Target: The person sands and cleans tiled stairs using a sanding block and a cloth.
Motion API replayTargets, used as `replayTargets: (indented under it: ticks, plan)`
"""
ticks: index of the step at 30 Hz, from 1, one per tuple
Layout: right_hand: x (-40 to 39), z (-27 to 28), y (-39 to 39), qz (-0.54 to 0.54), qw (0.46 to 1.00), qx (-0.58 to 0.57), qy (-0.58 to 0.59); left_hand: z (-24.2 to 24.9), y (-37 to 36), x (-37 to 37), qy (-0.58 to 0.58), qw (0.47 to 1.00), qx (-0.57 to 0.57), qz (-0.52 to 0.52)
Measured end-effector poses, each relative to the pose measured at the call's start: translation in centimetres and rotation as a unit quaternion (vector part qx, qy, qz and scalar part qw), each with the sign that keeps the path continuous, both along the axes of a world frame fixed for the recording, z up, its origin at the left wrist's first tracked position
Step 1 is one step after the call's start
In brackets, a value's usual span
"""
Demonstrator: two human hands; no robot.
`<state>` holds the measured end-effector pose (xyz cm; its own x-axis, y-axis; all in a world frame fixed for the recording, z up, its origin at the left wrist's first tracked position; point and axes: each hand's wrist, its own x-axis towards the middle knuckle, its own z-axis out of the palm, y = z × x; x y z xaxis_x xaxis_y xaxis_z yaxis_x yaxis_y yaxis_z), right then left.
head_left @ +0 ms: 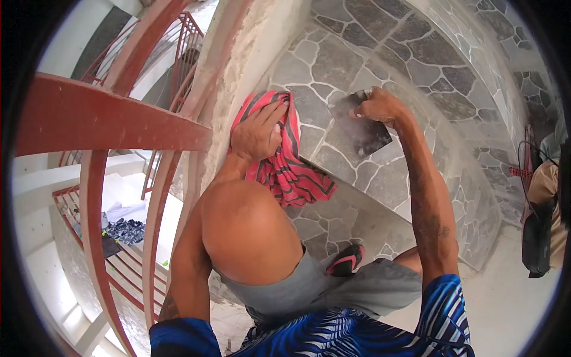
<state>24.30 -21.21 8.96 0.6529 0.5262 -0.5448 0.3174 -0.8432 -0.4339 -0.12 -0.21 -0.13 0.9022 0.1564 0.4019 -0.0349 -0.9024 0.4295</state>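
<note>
My left hand (pixel 257 132) presses on a bunched pink cloth with dark stripes (pixel 297 181), its fingers laid over the upper folds and the thumb to the right. The cloth lies at the left end of a stone-patterned step (pixel 339 157), close against the wall, and its lower part drapes over the step's edge. On the right, my right hand (pixel 377 108) has its fingers curled round the upper end of a flat black rectangular piece (pixel 369 140). Pale dust marks its surface, and it rests low over the step. My bent knee (pixel 250 232) is below my left hand.
A red-brown railing (pixel 119 119) runs along the left, above a lower level with a pile of fabric (pixel 125 231). Another stone-patterned step (pixel 410 41) rises beyond. A flip-flop (pixel 345 260) shows below the edge. Black and tan bags (pixel 538 238) hang at the far right.
</note>
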Motion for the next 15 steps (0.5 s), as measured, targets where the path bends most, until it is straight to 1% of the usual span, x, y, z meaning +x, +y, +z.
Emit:
replayTargets:
  ticks: [3,5,6,9,12,15]
  plan:
    - [0.1,1.0,0.3,0.005,0.998,-0.017,-0.057,0.1,-0.2,-0.1,0.002,1.0,0.004,0.0]
    - [-0.1,-0.2,0.2,0.033,0.997,-0.003,-0.066,0.1,0.0,-0.1,-0.009,1.0,0.008,-0.006]
    - [-0.2,-0.6,0.2,0.047,0.996,0.003,-0.07,0.1,0.0,0.0,-0.009,1.0,0.008,-0.003]
    - [0.4,-0.3,0.2,0.007,0.999,-0.007,-0.043,0.0,-0.2,-0.2,-0.009,1.0,0.003,-0.002]
    - [-0.7,0.9,0.1,0.039,0.997,0.004,-0.064,0.2,-0.1,0.0,-0.015,1.0,0.006,-0.002]
    - [0.3,0.4,-0.1,0.041,0.997,0.001,-0.061,0.2,-0.3,0.0,-0.014,1.0,0.011,0.001]
